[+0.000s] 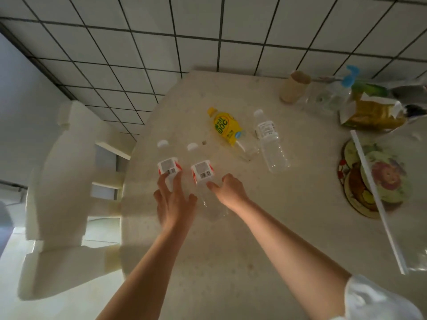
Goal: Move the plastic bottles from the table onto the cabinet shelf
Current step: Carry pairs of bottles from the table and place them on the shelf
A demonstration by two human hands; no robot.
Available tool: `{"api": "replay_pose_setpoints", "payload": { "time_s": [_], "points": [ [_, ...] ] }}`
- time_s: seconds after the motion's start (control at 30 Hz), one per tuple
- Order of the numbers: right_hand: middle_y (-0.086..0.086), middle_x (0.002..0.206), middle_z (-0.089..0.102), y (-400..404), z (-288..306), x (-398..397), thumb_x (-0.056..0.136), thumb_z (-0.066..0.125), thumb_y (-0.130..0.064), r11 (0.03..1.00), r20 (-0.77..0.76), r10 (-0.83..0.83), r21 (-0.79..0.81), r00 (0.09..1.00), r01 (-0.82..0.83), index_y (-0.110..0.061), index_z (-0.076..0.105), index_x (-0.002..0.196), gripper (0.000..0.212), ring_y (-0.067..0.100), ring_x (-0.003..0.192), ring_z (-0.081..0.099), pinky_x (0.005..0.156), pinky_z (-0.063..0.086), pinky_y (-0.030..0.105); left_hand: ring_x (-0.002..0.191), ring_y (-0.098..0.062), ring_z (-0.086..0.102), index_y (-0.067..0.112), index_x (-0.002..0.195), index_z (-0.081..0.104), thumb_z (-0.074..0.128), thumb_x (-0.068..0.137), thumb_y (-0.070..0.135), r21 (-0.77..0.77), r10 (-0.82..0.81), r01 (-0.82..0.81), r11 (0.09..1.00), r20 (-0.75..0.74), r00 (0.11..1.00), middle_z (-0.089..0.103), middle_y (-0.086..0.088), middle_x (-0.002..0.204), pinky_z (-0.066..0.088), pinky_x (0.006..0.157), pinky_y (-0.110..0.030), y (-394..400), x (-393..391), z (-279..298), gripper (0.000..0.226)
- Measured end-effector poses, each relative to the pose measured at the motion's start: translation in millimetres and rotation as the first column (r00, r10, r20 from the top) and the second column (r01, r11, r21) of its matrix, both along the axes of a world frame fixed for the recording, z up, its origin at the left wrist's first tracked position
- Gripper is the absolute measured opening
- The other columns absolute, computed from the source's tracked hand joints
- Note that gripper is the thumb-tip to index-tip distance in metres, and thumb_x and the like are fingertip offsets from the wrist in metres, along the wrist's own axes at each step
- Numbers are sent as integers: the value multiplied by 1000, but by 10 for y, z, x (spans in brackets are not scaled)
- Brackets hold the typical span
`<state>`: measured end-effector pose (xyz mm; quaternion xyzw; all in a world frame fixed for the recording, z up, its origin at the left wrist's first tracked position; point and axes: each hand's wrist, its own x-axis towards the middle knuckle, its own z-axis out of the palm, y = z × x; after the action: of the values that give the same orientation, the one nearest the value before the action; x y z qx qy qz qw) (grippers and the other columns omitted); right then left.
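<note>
Head view shows your left hand (pixel 172 199) with fingers spread over the left red-labelled bottle (pixel 169 168), touching it but not yet curled round; your right hand (pixel 227 189) is relaxed, fingertips just at the second red-labelled bottle (pixel 202 173); both lie on the table (pixel 231 262). Wrap each clear body below the label, squeeze lightly; the yellow-labelled bottle (pixel 225 125) and plain clear bottle (pixel 270 142) wait farther off

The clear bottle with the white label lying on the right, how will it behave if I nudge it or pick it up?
The clear bottle looks empty, so probably very light. It lies on its side on the table, so a sideways nudge would likely roll it. Its thin ribbed wall may dent under the fingers.
</note>
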<state>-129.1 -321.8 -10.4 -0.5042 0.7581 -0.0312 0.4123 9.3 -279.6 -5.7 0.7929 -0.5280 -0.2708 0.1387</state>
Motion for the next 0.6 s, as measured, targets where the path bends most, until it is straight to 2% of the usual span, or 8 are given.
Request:
{"api": "replay_pose_setpoints", "payload": {
  "time_s": [0.1,0.17,0.27,0.37,0.5,0.6],
  "points": [
    [18,118,61,-40,-72,19,83,61,-54,1000,34,-15,17,999,15,-2,52,116,62,33,109,58,79,43,33,121,-35,40,34,140,34,66,75,20,-13,59,-60,998,-32,998,20,2,149,47,86,-42,-19,41,-24,73],
    [16,116,62,-47,-97,45,82,61,-55,999,52,-18,33,999,16,-4,55,116,61,32,108,59,76,41,31,120,-36,43,33,138,34,68,73,19,-9,84,-84,996,-40,996,23,0,148,47,88,-44,-44,55,-22,75],
    [16,116,64,-65,-129,70,83,59,-54,999,65,6,50,998,-9,-7,59,116,58,31,108,60,83,45,31,117,-39,45,34,137,31,69,73,18,-1,151,-151,989,-58,987,27,-3,146,46,86,-43,-65,111,-29,77],
    [15,117,64,-82,-127,75,80,61,-59,997,76,26,71,997,-31,-9,60,119,64,31,108,61,87,48,34,117,-40,48,32,141,26,68,76,17,18,225,-224,974,-82,971,30,-7,147,48,87,-45,-74,166,-42,80],
    [17,122,57,-70,-81,163,72,65,-67,993,64,40,104,997,-47,-6,52,127,83,32,113,57,95,48,39,118,-41,50,27,145,17,76,73,19,56,298,-294,954,-84,951,31,-10,147,48,87,-50,-121,164,-56,94],
    [17,127,52,-43,-60,226,70,70,-63,995,86,-1,99,996,-7,-3,46,129,87,32,118,52,96,47,38,120,-43,49,26,145,15,79,73,16,55,348,-345,937,-87,933,33,-11,146,49,87,-52,-132,174,-86,97]
  ]
}}
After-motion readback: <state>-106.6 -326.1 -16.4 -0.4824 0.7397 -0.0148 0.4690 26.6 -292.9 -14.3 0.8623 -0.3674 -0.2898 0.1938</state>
